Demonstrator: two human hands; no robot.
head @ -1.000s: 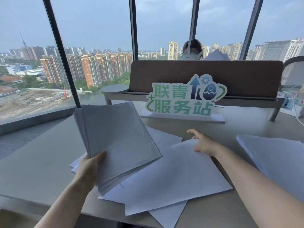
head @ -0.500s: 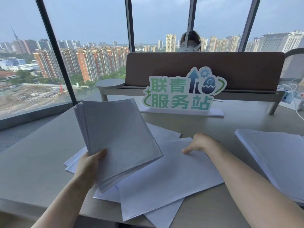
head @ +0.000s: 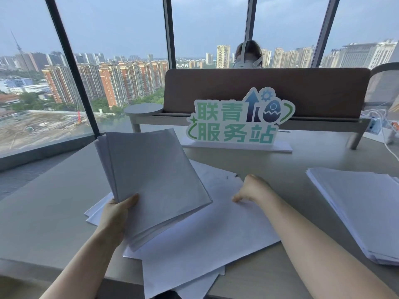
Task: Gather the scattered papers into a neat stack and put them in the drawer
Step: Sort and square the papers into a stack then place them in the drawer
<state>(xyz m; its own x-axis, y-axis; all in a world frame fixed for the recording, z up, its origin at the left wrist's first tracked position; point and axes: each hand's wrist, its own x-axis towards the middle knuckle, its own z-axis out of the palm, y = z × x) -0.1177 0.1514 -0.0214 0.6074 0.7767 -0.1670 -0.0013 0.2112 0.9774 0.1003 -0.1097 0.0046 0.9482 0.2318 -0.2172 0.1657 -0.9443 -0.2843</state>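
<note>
Near left: left hand [head: 115,214], fingers clamped on a raised sheaf of white papers [head: 155,182]. Centre: right hand [head: 251,189], fingers curled, pinching loose white sheets [head: 207,244] on the grey worktop [head: 43,212].

Left hand [head: 117,214] gripping; right hand [head: 251,189] curled, pinching.

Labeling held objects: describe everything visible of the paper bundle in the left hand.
The paper bundle is a sheaf of plain white sheets, unevenly aligned, with edges fanning at its left side and lower corner. It is held tilted up off the desk, its blank face toward the camera. The left hand grips its lower left corner, thumb on the front. It overlaps loose sheets lying below it.
</note>
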